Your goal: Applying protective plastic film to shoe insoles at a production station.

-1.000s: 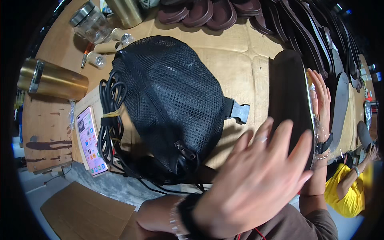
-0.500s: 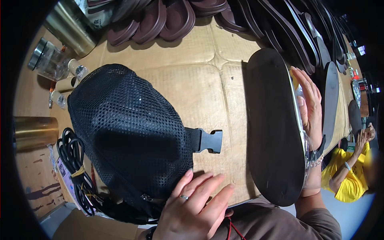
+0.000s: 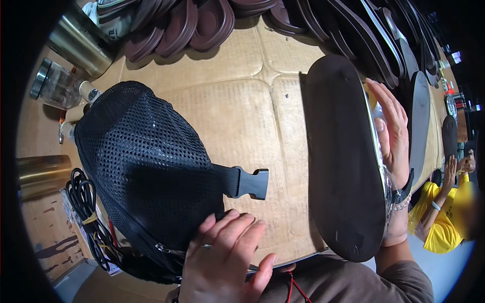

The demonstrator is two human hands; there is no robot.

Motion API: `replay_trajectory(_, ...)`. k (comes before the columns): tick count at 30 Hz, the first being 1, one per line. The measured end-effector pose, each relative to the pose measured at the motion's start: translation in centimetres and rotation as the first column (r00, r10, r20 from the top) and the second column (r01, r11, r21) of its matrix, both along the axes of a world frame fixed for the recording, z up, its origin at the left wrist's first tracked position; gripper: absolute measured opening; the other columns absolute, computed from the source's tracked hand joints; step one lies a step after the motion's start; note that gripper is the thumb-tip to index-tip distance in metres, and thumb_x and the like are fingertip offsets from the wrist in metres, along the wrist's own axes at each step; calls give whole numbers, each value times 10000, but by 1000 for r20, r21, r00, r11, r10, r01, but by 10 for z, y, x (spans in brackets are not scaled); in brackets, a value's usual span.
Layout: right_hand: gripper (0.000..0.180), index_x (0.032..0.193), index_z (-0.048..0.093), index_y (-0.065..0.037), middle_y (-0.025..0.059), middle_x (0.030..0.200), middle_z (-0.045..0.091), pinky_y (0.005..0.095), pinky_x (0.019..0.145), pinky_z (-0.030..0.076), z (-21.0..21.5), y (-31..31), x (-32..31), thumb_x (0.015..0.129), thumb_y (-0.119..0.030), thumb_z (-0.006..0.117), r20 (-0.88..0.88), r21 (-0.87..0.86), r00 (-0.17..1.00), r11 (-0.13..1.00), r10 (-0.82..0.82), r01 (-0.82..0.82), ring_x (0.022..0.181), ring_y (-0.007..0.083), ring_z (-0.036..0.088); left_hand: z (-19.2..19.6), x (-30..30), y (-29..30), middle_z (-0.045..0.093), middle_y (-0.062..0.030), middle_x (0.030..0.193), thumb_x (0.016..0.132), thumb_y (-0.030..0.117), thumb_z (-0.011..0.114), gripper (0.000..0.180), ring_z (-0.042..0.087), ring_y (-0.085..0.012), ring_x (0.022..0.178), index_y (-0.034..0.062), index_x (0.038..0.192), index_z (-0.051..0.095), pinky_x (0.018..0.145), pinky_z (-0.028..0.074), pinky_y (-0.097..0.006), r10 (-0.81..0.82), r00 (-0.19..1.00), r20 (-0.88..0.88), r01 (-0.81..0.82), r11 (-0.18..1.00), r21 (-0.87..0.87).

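Observation:
A black mesh waist bag (image 3: 161, 126) lies on the cardboard, its strap ending in a plastic buckle piece (image 3: 252, 184) that points right. Against the bag's near right edge rests my left hand (image 3: 222, 252), fingers spread, touching the mesh and grasping nothing. On the right is a long dark brown sole (image 3: 346, 161), its broad face toward me. My right hand (image 3: 396, 131) supports it from the right side, fingers stretched along its edge and thumb tucked close. Clear plastic (image 3: 389, 202) shows between the wrist and the sole; part of the palm's contact is hidden.
Brown slippers (image 3: 212, 25) line the far edge, with more dark soles (image 3: 418, 126) at right. Metal cups (image 3: 45, 174), a glass jar (image 3: 55, 86) and a coiled black cable (image 3: 83, 207) stand or lie left. A person in yellow (image 3: 439, 212) works at far right.
The waist bag and its buckle have shifted left, with my left hand moving left alongside and its thumb now spread out. The right hand stays at the sole, almost unmoved.

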State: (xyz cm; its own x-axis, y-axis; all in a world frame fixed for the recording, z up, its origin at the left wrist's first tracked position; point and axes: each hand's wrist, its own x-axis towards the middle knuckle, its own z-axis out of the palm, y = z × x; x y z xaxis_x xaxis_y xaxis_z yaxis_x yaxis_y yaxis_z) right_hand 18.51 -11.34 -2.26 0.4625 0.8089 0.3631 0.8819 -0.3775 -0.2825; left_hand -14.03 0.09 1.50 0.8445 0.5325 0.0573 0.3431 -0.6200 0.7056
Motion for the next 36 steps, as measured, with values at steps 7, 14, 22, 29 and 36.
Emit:
replay_trajectory(7,546,1468,581,-94,189,1447,568,511,1212,266,10,-1,-1,1056,-444,509,30,-3,999,999,44,-44,1387,359,505,12,5,3,707,-144,1229,772,56,804,463,675,-333,1135,70,1226,710,1064,488,-480,56,996,-67,-52,997,60)
replay_trajectory(14,513,1457,598,-138,218,1429,571,556,1200,262,1,6,-7,1034,-429,591,18,70,998,996,57,-58,1384,376,504,54,22,-35,778,-59,1008,857,93,758,121,760,-227,956,92,973,796,974,568,-456,-232,836,498,112,960,258)
replay_trajectory(22,500,1381,638,-79,225,1327,608,584,1116,331,-9,7,-2,989,-390,646,99,202,993,976,58,-77,1312,370,536,128,14,-91,765,78,947,861,247,799,120,737,-151,835,178,959,799,706,618,-275,-451,799,397,310,876,370)
replay_trajectory(29,536,1400,612,-124,218,1315,601,634,1108,342,-24,3,-1,953,-408,694,119,204,993,979,-10,-14,1315,377,533,65,76,-22,691,-183,1201,873,29,555,312,679,-286,1104,-56,1140,693,1010,486,-463,-335,766,548,297,941,160)
replay_trajectory(36,510,1390,616,-139,171,1299,623,604,1107,368,-18,5,-1,904,-220,749,92,249,995,967,35,-57,1313,359,554,-6,192,4,577,-370,1349,982,473,631,797,606,-459,1265,-57,1527,395,1075,487,-490,178,969,-173,-141,968,209)
